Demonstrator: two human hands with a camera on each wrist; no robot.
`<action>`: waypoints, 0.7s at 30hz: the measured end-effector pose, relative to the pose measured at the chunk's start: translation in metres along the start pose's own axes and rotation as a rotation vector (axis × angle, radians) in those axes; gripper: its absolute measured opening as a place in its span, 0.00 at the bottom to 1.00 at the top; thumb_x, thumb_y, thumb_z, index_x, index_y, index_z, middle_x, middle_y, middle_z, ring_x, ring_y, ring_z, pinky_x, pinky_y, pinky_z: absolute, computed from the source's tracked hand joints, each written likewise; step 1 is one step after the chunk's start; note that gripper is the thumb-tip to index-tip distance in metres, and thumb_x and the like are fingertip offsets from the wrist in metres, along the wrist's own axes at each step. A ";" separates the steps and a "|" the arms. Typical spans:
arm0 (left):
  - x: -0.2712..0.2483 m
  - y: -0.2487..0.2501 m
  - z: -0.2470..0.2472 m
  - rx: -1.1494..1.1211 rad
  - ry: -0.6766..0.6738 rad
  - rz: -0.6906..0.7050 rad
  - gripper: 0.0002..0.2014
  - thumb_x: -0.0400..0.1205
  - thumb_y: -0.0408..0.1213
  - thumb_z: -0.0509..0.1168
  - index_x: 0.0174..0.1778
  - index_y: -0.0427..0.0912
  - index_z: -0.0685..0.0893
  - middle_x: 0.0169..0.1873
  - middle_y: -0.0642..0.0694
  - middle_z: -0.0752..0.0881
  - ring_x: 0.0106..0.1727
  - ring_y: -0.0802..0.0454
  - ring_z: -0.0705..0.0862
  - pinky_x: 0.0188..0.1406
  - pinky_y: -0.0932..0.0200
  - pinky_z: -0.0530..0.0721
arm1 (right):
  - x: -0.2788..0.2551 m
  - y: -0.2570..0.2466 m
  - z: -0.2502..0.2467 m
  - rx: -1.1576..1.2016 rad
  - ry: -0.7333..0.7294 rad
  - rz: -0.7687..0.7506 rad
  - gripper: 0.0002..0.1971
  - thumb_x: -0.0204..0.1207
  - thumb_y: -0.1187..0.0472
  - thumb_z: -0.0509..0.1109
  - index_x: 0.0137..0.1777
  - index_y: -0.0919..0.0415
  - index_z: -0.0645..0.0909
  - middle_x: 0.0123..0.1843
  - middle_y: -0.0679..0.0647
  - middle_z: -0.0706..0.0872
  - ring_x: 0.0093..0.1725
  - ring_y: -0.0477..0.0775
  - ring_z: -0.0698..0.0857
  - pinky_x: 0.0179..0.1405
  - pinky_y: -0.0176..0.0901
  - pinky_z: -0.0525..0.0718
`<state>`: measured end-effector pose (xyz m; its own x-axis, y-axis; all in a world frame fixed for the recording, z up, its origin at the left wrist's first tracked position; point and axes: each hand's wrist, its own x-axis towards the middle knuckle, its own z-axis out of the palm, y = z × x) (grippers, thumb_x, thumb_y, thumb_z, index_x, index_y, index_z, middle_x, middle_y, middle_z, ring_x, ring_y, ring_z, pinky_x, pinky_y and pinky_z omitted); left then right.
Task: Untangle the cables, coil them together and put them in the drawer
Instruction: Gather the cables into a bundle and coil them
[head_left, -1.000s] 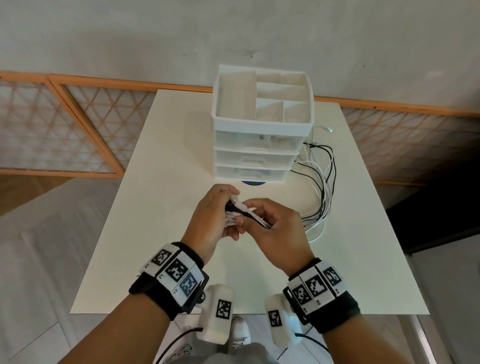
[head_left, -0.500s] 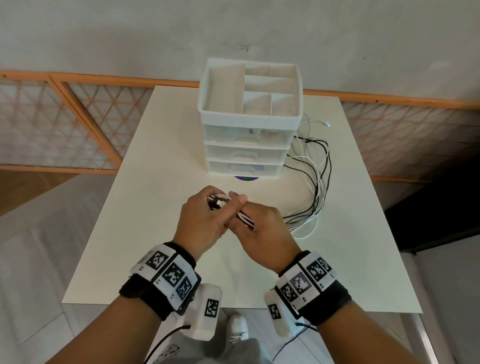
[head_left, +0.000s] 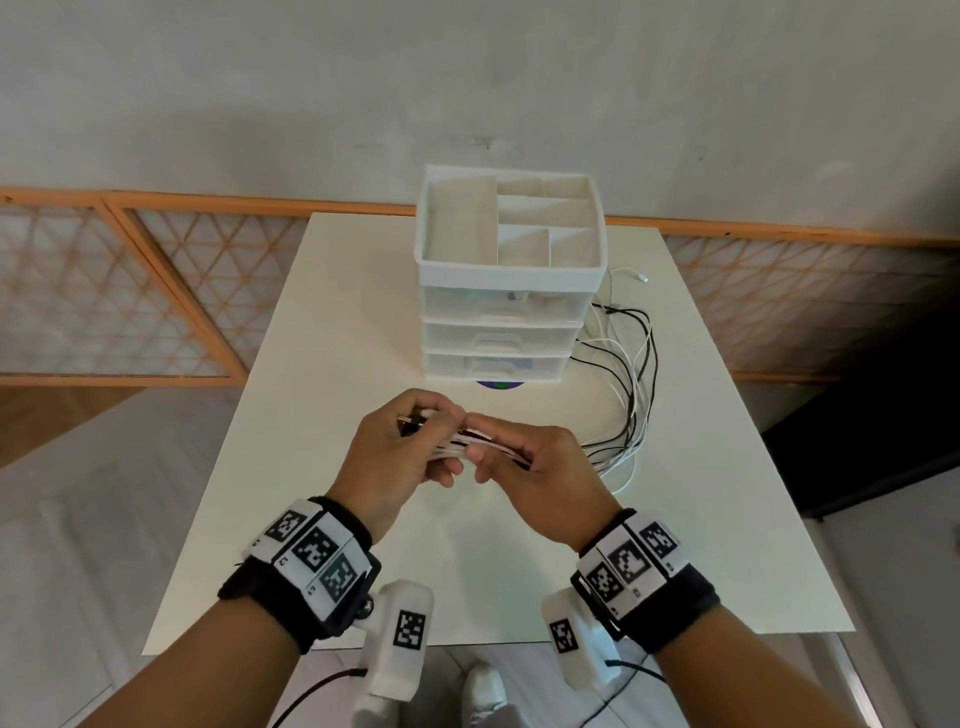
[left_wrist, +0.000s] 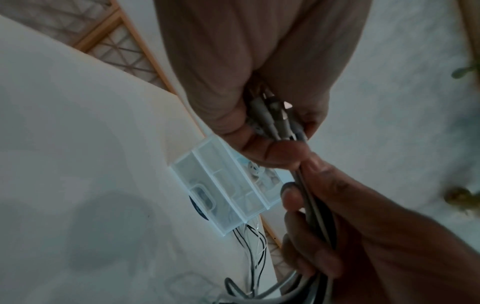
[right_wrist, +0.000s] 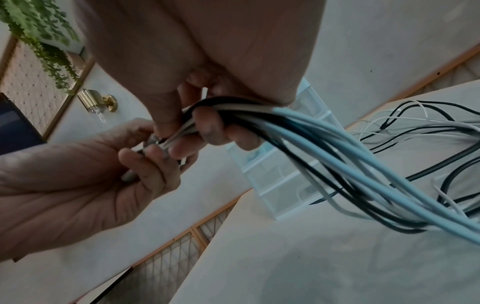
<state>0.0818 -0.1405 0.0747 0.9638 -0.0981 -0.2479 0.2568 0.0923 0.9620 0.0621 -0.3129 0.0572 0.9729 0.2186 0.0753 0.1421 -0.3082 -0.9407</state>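
Note:
Several black and white cables (head_left: 631, 384) trail over the white table (head_left: 322, 467) to the right of the drawer unit (head_left: 506, 312). Their gathered ends lie side by side as a bundle (head_left: 470, 441) between my two hands, above the table's middle. My left hand (head_left: 402, 449) pinches the plug ends (left_wrist: 272, 115) between thumb and fingers. My right hand (head_left: 524, 467) curls round the same bundle (right_wrist: 259, 115) just behind them, and the cables fan out from under its fingers (right_wrist: 215, 127). All three drawers look closed.
The drawer unit has an open divided tray on top (head_left: 511, 218). A dark round disc (head_left: 498, 385) peeks out under its front. A wooden lattice screen (head_left: 130, 291) stands behind the table, and floor lies on both sides.
Both hands have stayed together on the cable ends, shifting slightly; the left fingers have re-pinched the plugs. The view has drifted, and the loose cables lie much as before.

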 end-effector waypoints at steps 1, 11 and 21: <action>-0.001 0.001 -0.002 0.025 -0.021 0.024 0.06 0.81 0.36 0.72 0.50 0.37 0.88 0.38 0.33 0.87 0.31 0.43 0.84 0.29 0.56 0.83 | 0.001 -0.001 0.002 -0.017 0.011 0.013 0.15 0.83 0.58 0.72 0.64 0.40 0.86 0.33 0.46 0.89 0.34 0.44 0.85 0.42 0.34 0.84; -0.004 -0.002 -0.016 0.136 -0.055 0.065 0.10 0.83 0.41 0.69 0.56 0.42 0.91 0.34 0.41 0.90 0.31 0.45 0.84 0.30 0.54 0.83 | 0.003 -0.016 0.020 -0.031 0.034 -0.020 0.12 0.82 0.58 0.73 0.61 0.42 0.89 0.37 0.45 0.92 0.33 0.45 0.85 0.44 0.42 0.88; -0.003 0.005 -0.024 -0.128 -0.108 -0.168 0.18 0.88 0.43 0.60 0.57 0.29 0.86 0.37 0.36 0.87 0.31 0.44 0.83 0.26 0.57 0.82 | 0.000 -0.012 0.013 -0.082 0.033 -0.041 0.15 0.79 0.64 0.76 0.65 0.54 0.88 0.37 0.49 0.91 0.36 0.42 0.84 0.44 0.32 0.81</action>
<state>0.0821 -0.1160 0.0776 0.8953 -0.2273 -0.3830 0.4265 0.1895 0.8844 0.0583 -0.2971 0.0643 0.9712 0.2025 0.1253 0.1950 -0.3742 -0.9066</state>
